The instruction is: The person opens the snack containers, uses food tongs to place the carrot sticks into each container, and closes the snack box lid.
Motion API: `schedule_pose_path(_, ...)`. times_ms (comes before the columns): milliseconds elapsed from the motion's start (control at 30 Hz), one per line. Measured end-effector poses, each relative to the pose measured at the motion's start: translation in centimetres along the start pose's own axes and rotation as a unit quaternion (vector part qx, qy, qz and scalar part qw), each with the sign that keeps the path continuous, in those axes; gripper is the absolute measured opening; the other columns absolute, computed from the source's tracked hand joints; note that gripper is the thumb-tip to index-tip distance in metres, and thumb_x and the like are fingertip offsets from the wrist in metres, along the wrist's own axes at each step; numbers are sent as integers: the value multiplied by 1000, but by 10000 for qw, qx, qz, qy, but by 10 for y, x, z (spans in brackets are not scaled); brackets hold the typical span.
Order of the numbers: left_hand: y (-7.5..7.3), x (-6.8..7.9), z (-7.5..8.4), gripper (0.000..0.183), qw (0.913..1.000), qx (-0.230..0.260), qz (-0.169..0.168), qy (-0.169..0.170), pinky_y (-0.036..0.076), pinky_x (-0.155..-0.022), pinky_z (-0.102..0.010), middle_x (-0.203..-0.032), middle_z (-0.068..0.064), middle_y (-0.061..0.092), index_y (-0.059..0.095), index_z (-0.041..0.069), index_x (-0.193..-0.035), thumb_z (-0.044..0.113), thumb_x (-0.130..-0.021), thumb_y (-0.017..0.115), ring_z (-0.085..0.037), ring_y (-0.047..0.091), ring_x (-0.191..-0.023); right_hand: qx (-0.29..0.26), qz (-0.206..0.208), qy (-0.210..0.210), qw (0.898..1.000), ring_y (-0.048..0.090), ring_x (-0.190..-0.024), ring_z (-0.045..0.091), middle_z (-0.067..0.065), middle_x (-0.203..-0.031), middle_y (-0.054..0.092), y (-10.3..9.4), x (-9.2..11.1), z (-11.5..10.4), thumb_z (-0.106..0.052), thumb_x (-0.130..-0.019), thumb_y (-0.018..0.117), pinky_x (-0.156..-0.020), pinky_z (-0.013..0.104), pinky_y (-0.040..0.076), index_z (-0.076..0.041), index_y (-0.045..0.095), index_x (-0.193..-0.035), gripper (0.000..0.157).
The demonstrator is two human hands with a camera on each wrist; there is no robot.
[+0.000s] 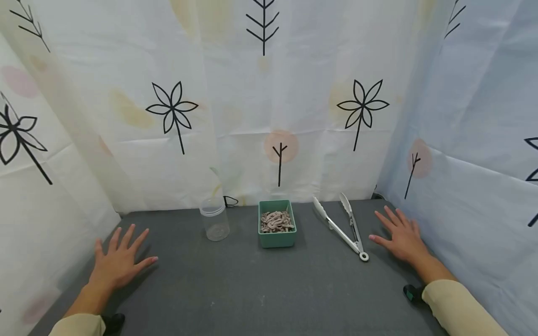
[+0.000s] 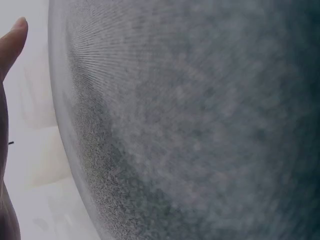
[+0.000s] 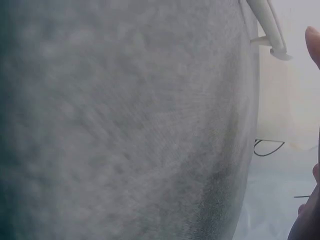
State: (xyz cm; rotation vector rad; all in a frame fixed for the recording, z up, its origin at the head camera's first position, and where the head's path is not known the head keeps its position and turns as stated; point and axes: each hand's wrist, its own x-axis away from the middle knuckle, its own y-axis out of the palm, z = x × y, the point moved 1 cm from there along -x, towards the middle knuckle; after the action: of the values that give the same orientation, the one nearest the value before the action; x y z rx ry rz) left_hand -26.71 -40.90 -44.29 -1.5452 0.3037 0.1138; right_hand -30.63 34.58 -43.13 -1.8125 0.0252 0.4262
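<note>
My left hand [image 1: 115, 263] is spread with straight fingers at the table's left side and holds nothing. On the right, my right hand [image 1: 401, 238] lies likewise spread, nearest to a pair of tongs [image 1: 343, 236] with white tips and metal arms standing apart. A green rectangular container [image 1: 277, 240] at the back middle holds a heap of greyish-brown curled pieces [image 1: 276, 221], whose kind I cannot tell. Left of it stands a clear plastic cup [image 1: 216, 226]. In the right wrist view, part of the tongs [image 3: 270, 25] shows at the top, near a fingertip [image 3: 314, 42].
A dark grey cloth covers the table [image 1: 235, 289]. White curtains [image 1: 311, 93] with printed black plants hang close behind it and along both sides. A small black loop [image 1: 230, 201] sticks out at the back edge behind the cup.
</note>
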Motion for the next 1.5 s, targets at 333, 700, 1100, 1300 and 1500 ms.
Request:
schedule_pose_path(333,-5,-4,16,90,9965,267,747,267,-4,-100,-73,-156,-19,18,23,24,-155,66,-85,60,-47,12,-138,-218,585,-475,9969,11,-143,42,19,-157,22,5,2,-11,-48,-89,66,-95,74,18,-17,30,-153,80)
schedule_pose_path(700,-9,-11,39,83,9842,982,1419,382,10,-100,-69,-145,-22,36,33,14,-151,50,-85,70,-46,28,-130,-610,959,-672,9912,27,-135,46,20,-151,32,11,0,-35,-41,-86,73,-97,71,19,-15,39,-149,76)
schedule_pose_path(1100,-8,-17,64,68,9615,1759,2098,240,25,-92,-69,-129,-27,52,51,3,-136,36,-82,78,-48,42,-118,-1261,1454,-916,9770,38,-127,46,22,-141,46,14,-4,-69,-27,-84,77,-95,69,27,-4,52,-137,63)
schedule_pose_path(1300,-11,-25,80,64,9452,2381,2230,134,25,-93,-69,-131,-28,52,53,1,-134,30,-83,78,-49,42,-120,-1638,1771,-1101,9642,43,-123,42,21,-134,53,18,-9,-88,-17,-83,78,-95,64,32,-3,57,-131,55)
schedule_pose_path(1500,-13,-30,91,59,9284,2838,2391,170,31,-91,-62,-126,-23,56,55,0,-132,19,-82,80,-43,46,-115,-1556,1999,-1521,9554,51,-115,38,18,-125,60,26,-19,-105,-11,-80,79,-94,59,36,-2,61,-125,50)
